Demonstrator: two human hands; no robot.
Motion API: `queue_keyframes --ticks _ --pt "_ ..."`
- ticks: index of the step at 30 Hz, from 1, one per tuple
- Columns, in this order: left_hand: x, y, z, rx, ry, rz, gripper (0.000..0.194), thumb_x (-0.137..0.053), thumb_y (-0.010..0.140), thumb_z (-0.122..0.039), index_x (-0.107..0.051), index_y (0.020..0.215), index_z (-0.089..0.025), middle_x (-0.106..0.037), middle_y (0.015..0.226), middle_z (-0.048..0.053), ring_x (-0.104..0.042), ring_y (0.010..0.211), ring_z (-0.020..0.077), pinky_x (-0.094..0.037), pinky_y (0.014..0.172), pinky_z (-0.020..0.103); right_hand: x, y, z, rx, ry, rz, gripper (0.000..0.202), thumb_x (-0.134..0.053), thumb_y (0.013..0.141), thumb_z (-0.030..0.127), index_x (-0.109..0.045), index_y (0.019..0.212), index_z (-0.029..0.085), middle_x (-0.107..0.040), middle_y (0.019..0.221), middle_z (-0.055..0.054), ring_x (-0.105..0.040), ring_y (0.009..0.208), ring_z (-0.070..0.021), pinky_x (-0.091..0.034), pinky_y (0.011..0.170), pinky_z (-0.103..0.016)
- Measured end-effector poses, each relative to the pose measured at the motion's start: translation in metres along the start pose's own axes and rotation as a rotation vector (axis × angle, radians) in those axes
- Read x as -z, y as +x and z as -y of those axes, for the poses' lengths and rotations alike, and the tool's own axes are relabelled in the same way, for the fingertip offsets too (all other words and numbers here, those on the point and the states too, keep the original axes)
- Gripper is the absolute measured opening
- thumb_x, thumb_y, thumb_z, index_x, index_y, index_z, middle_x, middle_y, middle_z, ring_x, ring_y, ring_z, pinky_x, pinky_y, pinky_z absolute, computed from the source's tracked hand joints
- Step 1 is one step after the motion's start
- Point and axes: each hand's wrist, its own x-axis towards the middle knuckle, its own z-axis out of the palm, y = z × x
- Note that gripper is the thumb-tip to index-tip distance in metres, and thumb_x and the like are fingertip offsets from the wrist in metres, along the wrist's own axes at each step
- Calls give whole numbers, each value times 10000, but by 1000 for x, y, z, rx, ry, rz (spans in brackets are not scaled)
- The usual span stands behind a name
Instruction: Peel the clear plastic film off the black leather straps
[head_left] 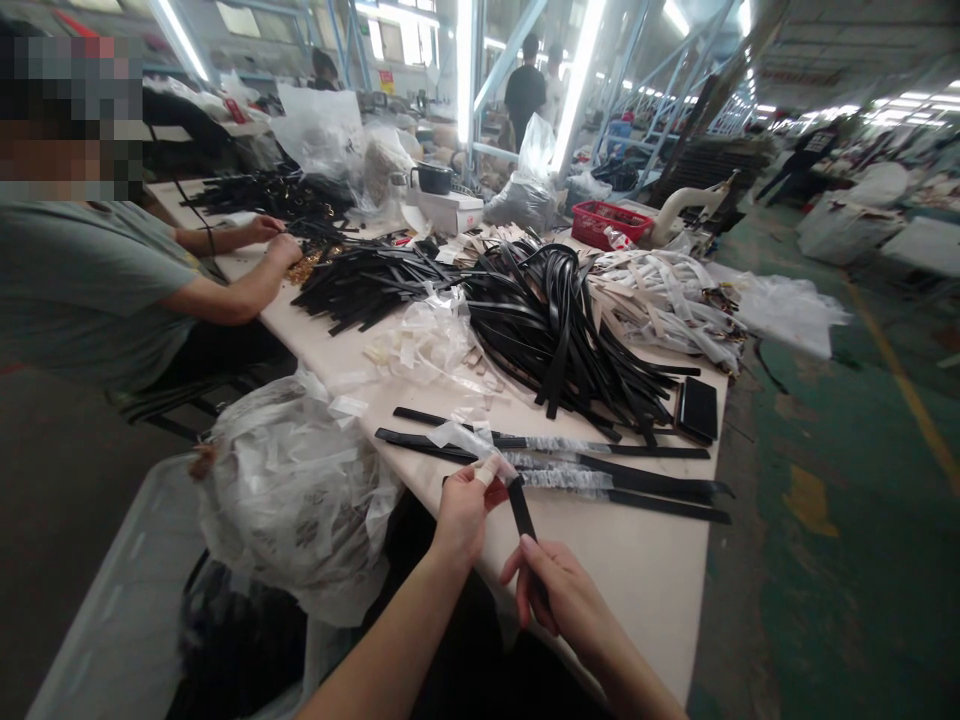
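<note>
Between my hands runs a flat black strap [523,510] with clear plastic film [469,437] around its far end. My left hand [469,505] pinches the film and strap at that end; a pale wrap covers one of its fingers. Lower down, my right hand [559,585] has its fingers closed round the strap. Just beyond, several black straps [652,490] lie side by side on the table [637,570], their middles wrapped in crinkled clear film. A large heap of black straps [555,320] rests behind them.
Loose plastic film [431,340] and pale straps [660,300] cover the table beyond. A black phone-like object [697,410] lies near the right edge. A full plastic bag [292,490] sits at lower left. At left, a co-worker [97,280] handles small parts. A red basket [609,222] stands behind.
</note>
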Motion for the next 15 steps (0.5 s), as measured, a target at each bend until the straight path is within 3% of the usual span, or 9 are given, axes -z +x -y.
queue_keyframes --ticks 4,7,9,12,15 --pt "3 -12 3 83 79 130 312 -834 699 -404 -727 760 -117 -730 814 100 -653 717 166 -524 696 280 5 8 1 -24 -37 46 627 -407 919 673 -655 824 105 -580 425 16 -296 276 -44 -135 336 -189" --pt "5 -26 8 168 174 257 330 -815 720 -423 -732 742 -104 -709 725 87 -582 554 115 -468 579 238 9 14 4 -21 -56 72 607 -391 927 669 -634 843 119 -585 436 22 -300 266 -43 -133 324 -184" --pt "5 -32 4 166 222 279 340 -794 742 -434 -737 737 -100 -682 649 61 -520 479 86 -432 536 224 11 15 6 -4 -83 69 547 -445 922 639 -627 906 124 -634 512 10 -386 287 -55 -205 331 -176" --pt "7 -31 -17 8 163 124 303 -806 724 -417 -738 739 -122 -715 713 62 -612 599 128 -494 644 247 13 8 8 82 -190 1 434 -593 885 555 -639 954 129 -722 717 -49 -645 518 -135 -460 501 -218" --pt "8 -29 -37 -149 68 -35 278 -827 690 -400 -745 774 -148 -745 803 59 -672 740 166 -529 757 273 12 -1 7 170 -298 -82 420 -540 935 521 -664 855 128 -736 773 -82 -702 676 -177 -517 638 -258"
